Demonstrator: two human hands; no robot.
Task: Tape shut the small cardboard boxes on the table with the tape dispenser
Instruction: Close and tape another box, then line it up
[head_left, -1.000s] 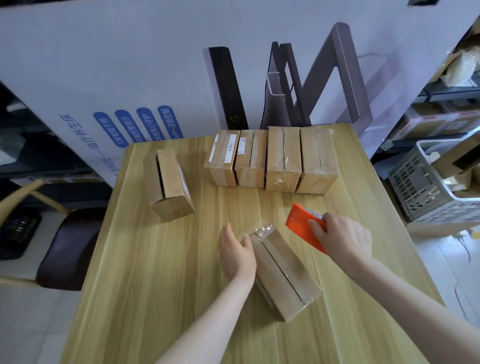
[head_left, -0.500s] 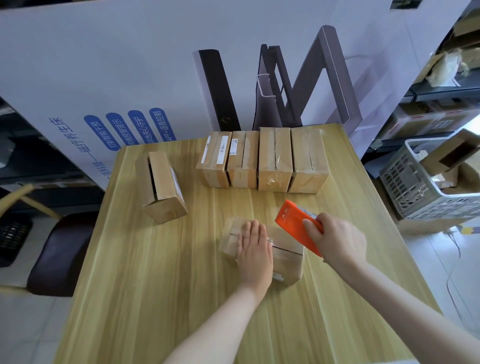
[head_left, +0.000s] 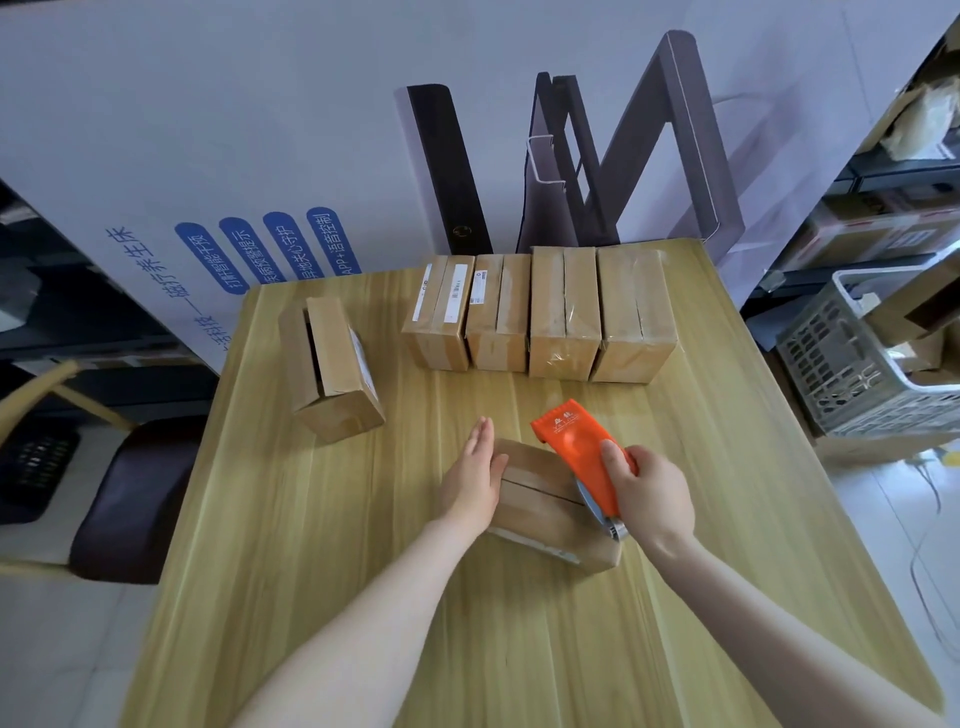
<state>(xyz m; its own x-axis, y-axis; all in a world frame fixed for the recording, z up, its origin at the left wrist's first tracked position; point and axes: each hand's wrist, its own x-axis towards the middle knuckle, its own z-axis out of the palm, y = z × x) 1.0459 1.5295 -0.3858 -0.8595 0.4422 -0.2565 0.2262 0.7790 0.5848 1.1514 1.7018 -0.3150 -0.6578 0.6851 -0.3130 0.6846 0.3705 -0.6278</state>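
Note:
A small cardboard box lies flat near the middle of the wooden table, its flap seam facing up. My left hand rests against the box's left end with straight fingers. My right hand grips an orange tape dispenser, whose lower metal end sits at the box's right end. A row of several taped boxes stands at the table's far edge. One more box sits apart at the far left.
A large white printed carton stands behind the table. A grey plastic basket with cardboard is on the floor to the right, beside shelves. A dark chair seat is at the table's left side.
The box was turned between my hands and now lies seam up. My left hand slid from its top to its left end. The dispenser came down onto the box's right end.

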